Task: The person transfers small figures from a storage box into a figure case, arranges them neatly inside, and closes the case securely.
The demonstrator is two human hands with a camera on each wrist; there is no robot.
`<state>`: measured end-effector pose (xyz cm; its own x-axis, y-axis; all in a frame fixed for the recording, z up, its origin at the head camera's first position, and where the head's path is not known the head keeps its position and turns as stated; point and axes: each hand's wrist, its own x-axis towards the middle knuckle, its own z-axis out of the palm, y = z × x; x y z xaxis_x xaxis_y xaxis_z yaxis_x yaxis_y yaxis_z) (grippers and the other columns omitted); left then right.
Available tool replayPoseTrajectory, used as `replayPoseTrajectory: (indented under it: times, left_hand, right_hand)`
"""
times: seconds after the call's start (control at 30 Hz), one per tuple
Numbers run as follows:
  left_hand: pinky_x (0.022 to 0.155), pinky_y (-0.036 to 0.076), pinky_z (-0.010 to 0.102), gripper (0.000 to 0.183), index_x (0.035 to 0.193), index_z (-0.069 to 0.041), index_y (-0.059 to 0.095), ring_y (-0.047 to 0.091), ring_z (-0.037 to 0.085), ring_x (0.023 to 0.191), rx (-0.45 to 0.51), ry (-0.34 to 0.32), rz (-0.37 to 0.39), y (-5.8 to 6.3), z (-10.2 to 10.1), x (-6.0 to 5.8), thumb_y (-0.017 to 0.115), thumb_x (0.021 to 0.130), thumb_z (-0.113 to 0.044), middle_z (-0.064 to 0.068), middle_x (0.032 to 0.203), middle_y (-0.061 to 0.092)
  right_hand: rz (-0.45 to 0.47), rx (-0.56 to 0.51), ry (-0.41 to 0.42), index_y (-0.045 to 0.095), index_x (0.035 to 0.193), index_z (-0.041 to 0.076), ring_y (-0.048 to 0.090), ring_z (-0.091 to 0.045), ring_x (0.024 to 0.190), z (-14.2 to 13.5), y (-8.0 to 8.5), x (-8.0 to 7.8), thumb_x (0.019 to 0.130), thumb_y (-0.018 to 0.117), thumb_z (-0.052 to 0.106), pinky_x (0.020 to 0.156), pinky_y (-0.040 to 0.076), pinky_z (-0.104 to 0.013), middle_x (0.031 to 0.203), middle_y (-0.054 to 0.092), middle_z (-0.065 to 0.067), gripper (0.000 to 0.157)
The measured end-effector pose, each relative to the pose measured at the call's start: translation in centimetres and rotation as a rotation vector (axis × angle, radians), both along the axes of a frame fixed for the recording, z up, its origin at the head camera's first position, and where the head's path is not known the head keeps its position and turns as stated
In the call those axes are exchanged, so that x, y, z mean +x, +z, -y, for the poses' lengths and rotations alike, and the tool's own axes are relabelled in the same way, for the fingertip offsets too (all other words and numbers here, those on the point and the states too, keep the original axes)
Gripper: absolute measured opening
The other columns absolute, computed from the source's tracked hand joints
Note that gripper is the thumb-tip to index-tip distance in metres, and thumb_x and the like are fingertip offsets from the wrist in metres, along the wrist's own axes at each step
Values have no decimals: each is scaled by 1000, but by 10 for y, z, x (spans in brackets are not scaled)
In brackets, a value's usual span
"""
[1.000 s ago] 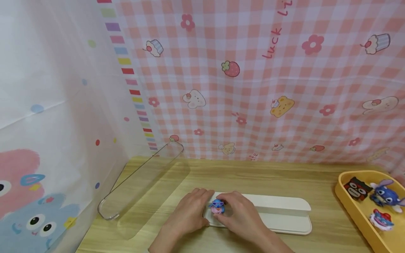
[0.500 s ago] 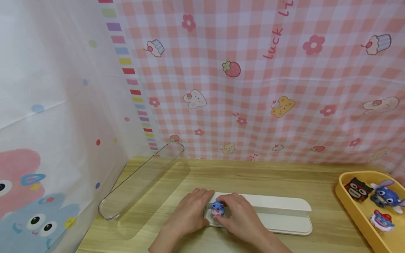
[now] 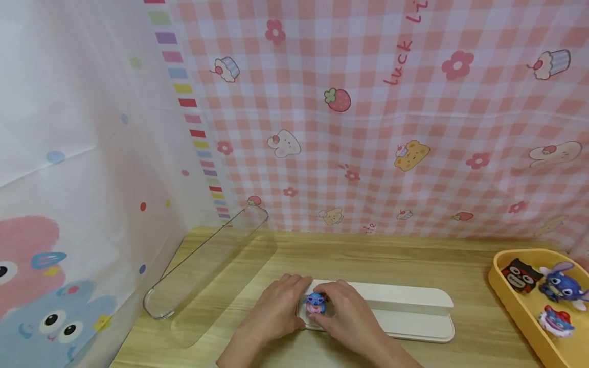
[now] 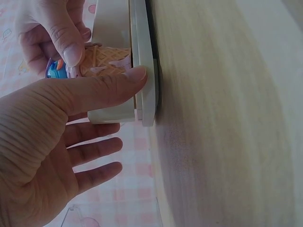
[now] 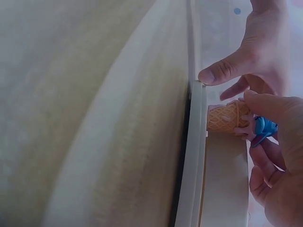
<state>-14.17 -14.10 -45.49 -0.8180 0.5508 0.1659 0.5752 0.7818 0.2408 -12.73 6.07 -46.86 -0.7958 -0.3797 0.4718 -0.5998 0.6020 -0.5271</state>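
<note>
My right hand pinches a small toy figurine between thumb and fingers. It has a blue head with purple glasses, over a pink and waffle-cone body. In the right wrist view the waffle cone stands upright, its bottom on the white stepped display base. The figurine is at the base's left end. My left hand holds that end, thumb on the front edge and fingers towards the back. In the left wrist view several of its fingers reach out straight beyond the base; its index finger is mostly hidden.
A clear plastic cover stands at the left of the wooden table. On the right is a yellow tray with a blue figure, a dark red-and-black block figure and a red-capped figure. A checked cloth hangs behind.
The figurine's head tilted slightly in my right hand, showing more of its front at half a second ago, then tipped a little back. Both hands have stayed in nearly the same place.
</note>
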Motion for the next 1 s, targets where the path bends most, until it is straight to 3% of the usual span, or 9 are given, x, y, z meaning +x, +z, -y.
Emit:
replayPoseTrajectory:
  times: [0.37,1.0]
  left_hand:
    - [102,54,40,84,140,-6,60,61,20,117,-14,-3,-3,1,0,1,100,67,-18,3,127,68]
    - [101,55,39,84,139,-5,61,61,20,116,-16,-4,-7,1,0,0,100,66,-18,4,126,68]
  right_hand:
    - [-156,16,14,72,108,9,61,-8,91,2,-2,2,69,99,17,81,56,-32,101,72,7,48]
    - [-190,67,-28,73,109,9,62,-8,90,4,0,4,68,100,20,81,57,-34,101,74,6,50]
